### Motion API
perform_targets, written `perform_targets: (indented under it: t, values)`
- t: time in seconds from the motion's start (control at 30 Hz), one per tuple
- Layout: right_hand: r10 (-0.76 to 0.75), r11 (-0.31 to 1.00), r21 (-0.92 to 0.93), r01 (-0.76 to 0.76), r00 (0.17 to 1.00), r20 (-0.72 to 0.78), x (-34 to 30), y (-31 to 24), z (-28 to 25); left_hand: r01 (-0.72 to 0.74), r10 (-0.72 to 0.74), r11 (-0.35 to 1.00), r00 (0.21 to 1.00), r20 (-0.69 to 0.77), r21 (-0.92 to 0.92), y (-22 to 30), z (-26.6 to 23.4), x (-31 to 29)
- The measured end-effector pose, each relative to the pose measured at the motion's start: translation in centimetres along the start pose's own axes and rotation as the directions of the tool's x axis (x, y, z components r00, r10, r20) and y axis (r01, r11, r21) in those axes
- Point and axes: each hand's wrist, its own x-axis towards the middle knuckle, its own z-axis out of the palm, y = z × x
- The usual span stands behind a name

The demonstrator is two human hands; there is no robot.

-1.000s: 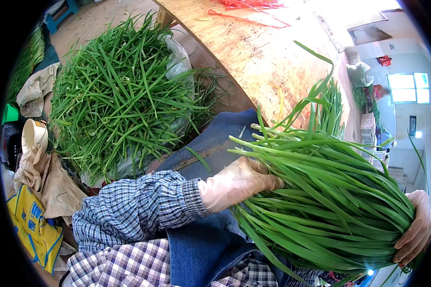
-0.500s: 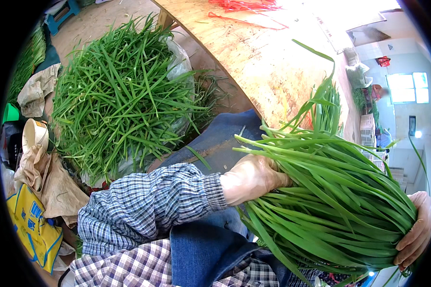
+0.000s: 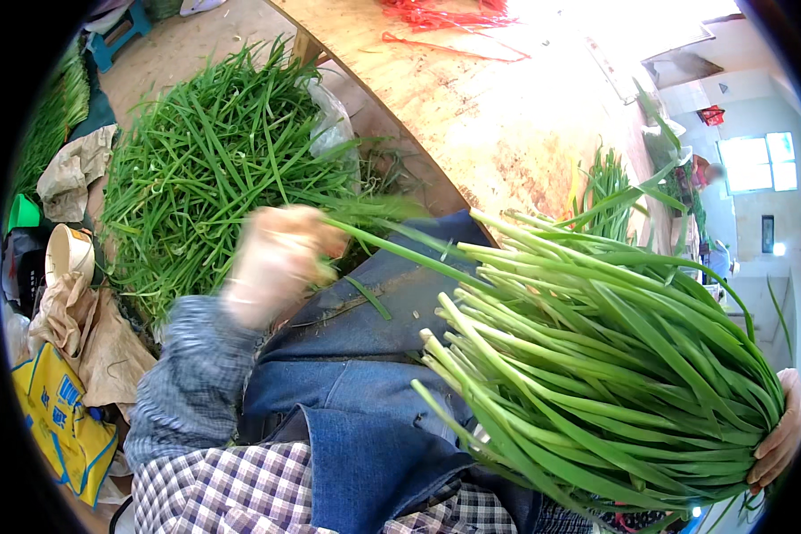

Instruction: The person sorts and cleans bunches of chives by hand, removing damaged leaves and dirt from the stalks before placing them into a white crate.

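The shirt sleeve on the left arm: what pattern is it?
The sleeve is blue-and-white checked; head view.

Single head-worn fisheye view, looking steeply down, close over lap and hands (image 3: 280, 258)

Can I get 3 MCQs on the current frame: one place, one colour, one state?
1. Where does the loose pile of green stalks lie?
A. to the person's left, beside the wooden table
B. on the tabletop
C. in the yellow bag

2. What colour are the strings on the table's far end?
A. blue
B. red
C. white

3. What does the right hand do?
A. hangs free
B. rests flat on the table
C. grips the bundle of stalks at its leafy end

Key: 1 A, the heap sits left of the table edge; 2 B, they show bright red; 3 C, its fingers wrap the bundle. The left hand is blurred, pulling one stalk.
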Motion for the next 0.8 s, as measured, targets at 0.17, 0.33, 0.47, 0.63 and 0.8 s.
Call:
perform_targets:
  t: [0.17,0.33,0.47,0.63,0.8]
  values:
    - [0.001,0.999,0.041,0.001,0.998,-0.068,-1.8,0.8,0.5,0.29,0.479,-0.2,0.862,-0.165,0.936,-0.3,-11.1,-3.1]
    - [0.015,1.0,0.024,-0.014,0.999,-0.052,0.1,4.8,1.5,-0.593,0.55,0.689,0.802,0.232,0.417,5.2,0.7,-2.8]
    - [-0.018,0.999,0.045,0.021,0.998,-0.054,-0.2,6.3,1.1,-0.522,0.352,0.734,0.84,0.414,0.434,6.3,5.8,-1.8]
    - [0.022,1.0,0.015,-0.022,0.999,-0.041,1.2,6.3,1.5,-0.265,0.18,0.951,0.894,0.409,0.162,4.2,9.1,-1.1]
    - [0.001,0.999,0.042,0.003,0.996,-0.093,-0.3,6.4,1.6,-0.59,0.582,0.587,0.783,0.217,0.555,2.3,8.6,-0.6]
